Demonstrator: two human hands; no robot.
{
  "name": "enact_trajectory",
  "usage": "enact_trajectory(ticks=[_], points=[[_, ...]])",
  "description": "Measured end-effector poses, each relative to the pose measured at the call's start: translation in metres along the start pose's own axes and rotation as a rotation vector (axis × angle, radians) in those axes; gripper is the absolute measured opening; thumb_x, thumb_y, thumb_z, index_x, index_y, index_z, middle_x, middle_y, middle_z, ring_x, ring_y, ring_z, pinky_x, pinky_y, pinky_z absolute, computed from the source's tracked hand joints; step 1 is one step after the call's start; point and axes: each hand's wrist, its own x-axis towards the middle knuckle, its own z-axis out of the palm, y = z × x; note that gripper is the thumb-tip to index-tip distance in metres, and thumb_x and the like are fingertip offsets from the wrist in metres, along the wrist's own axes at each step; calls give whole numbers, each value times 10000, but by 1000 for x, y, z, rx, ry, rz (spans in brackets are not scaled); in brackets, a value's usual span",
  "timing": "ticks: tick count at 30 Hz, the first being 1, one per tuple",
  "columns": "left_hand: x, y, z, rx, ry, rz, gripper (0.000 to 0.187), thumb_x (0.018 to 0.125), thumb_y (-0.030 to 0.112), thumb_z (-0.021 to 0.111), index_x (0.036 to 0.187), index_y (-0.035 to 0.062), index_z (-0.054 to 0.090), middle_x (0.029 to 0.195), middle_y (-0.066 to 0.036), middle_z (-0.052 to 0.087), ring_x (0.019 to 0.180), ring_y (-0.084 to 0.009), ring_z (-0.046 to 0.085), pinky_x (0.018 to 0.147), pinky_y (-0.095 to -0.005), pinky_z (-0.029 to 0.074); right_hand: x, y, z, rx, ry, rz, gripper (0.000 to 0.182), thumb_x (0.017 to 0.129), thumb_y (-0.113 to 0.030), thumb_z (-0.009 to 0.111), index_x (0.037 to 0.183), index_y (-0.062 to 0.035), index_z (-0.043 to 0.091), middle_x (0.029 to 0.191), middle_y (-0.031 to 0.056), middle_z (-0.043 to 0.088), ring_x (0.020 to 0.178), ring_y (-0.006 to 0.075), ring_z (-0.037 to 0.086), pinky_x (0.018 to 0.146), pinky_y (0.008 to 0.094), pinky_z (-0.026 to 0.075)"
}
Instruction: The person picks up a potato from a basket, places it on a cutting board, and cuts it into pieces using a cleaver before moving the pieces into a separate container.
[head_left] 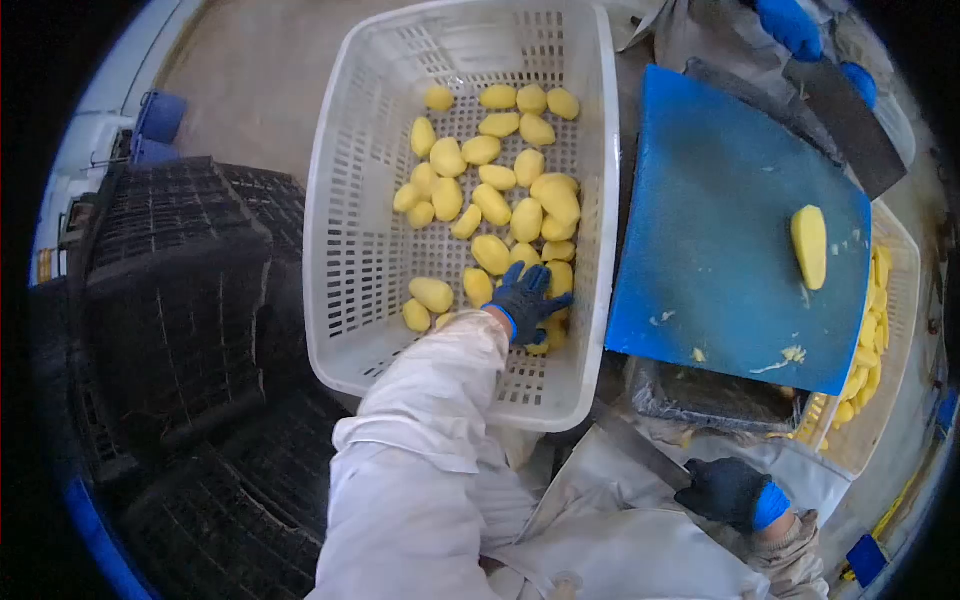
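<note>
My left hand [528, 303], in a dark glove over a blue one, reaches into a white plastic basket [345, 200] with its fingers spread over peeled potatoes [490, 203]. It lies on or just above several of them; what is under the palm is hidden. Low at the right, my right hand [728, 493] is closed round the handle of a knife [640, 448], its blade pointing up and left below the board. On the blue cutting board [730, 220] rests one long pale potato [808, 247], with small potato scraps [793, 355] near the front edge.
Beyond the board a co-worker's blue-gloved hand [790, 25] shows beside a wide cleaver-like blade [850, 125]. A pale crate [900, 290] with cut potato pieces [870, 350] stands to the right. Black crates [190, 300] are stacked at left, and a dark wrapped block [710, 400] sits under the board.
</note>
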Motion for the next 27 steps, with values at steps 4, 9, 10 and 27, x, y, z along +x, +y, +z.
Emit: enact_trajectory(ticks=[4,9,10,27], points=[[-60,-66,-6,153,-513,19,526,739,478,581,1235,329,486,1423,-76,259,1325,-310,183,1071,-513,87,2,0,-1,46,5,19,365,784,-356,572,930,-22,558,637,180,583,606,367,572,551,452,439],[-120,-120,-22,336,-578,-128,319,781,360,507,1063,260,616,1323,-69,411,1251,-282,339,991,-475,281,3,-4,0,63,29,-3,350,777,-341,574,925,-24,560,647,166,590,611,352,581,564,442,448],[-109,-116,-27,251,-597,-196,293,780,341,507,1025,237,630,1255,-71,470,1177,-274,418,934,-439,343,3,-5,-1,47,9,2,345,774,-336,576,926,-27,561,654,162,594,615,348,585,569,436,451],[-58,-159,18,-494,-632,-170,701,716,314,630,1295,23,362,1233,-206,452,1072,-294,499,895,-381,400,10,15,8,75,23,-17,340,749,-324,608,935,-42,570,657,138,606,587,336,586,537,434,453]])
